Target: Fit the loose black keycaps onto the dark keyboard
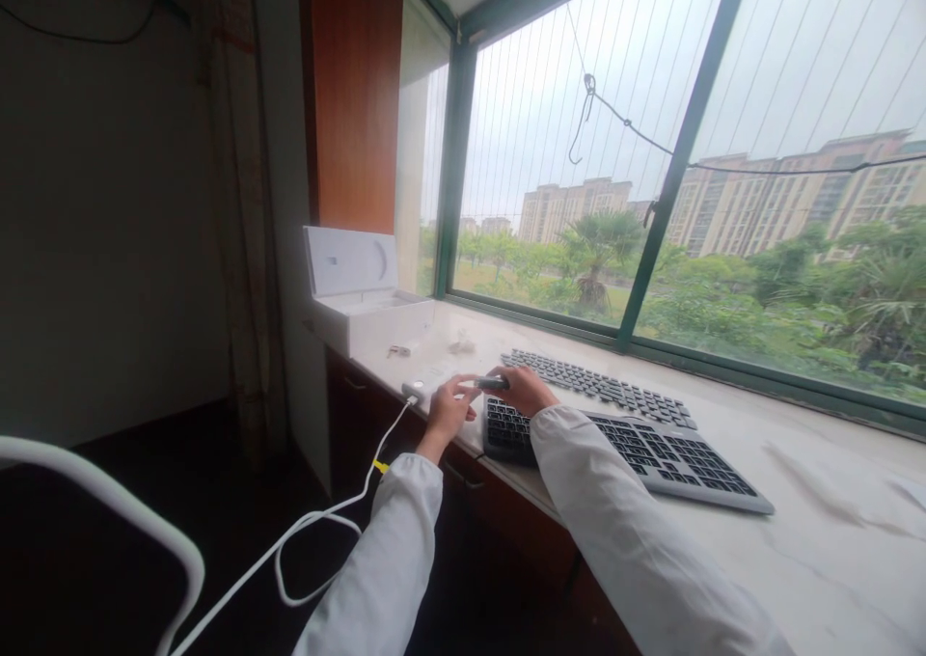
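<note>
My right hand (527, 389) is closed around a short dark rod with a pale end (493, 383), whose exact kind is too small to make out. At the pale end, the fingertips of my left hand (449, 407) seem to pinch it, with the thumb lower down. Under and beside my right hand lies a grey keyboard (687, 487) with black keys and pale gaps among them. Behind it, many loose dark keycaps (600, 384) are spread in rows on the white sill. My right forearm covers part of the keyboard.
A white power strip (426, 386) with a cable (340, 509) hanging off the edge is left of my hands. An open white box (372, 323) stands at the far left. A small metallic item (398, 351) lies before it. Clear plastic (831, 482) rests at right.
</note>
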A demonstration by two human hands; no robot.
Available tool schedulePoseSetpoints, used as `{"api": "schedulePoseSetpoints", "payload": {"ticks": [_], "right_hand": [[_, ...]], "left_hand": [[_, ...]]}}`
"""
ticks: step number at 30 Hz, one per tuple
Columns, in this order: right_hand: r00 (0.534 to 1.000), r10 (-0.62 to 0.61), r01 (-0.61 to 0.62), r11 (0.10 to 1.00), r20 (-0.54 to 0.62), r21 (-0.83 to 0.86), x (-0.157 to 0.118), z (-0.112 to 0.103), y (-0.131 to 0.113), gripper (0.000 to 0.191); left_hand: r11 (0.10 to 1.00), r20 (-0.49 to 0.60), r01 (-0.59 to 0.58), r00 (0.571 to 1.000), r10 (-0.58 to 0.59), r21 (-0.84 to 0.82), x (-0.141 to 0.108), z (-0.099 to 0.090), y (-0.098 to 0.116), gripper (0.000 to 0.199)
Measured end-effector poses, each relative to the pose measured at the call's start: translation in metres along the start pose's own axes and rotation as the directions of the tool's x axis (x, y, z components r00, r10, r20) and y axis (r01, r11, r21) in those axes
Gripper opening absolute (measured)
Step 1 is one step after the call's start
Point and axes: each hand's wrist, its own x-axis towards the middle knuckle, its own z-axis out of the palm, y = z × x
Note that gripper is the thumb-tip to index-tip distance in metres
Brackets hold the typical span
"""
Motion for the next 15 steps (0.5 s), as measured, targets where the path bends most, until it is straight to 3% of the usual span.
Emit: {"api": "schedulePoseSetpoints", "payload": {"ticks": [4,9,15], "right_hand": [[0.997,0.061,-0.064,0.993,-0.037,-0.098,0.007,-0.024,0.016,0.018],[0.976,0.219,-0.217,0.948,-0.017,-0.235,0.029,-0.053,0.068,0.016],[0.881,0.473,-0.422,0.813,0.032,-0.401,0.058,-0.044,0.139,0.033]], "left_hand": [[0.987,-0.001,-0.067,0.998,0.068,0.147,-0.003,0.002,0.002,0.037],[0.904,-0.009,-0.172,0.982,0.191,0.391,-0.007,0.006,0.002,0.036],[0.886,0.074,-0.195,0.981,0.18,0.422,-0.01,0.005,0.004,0.034]]}}
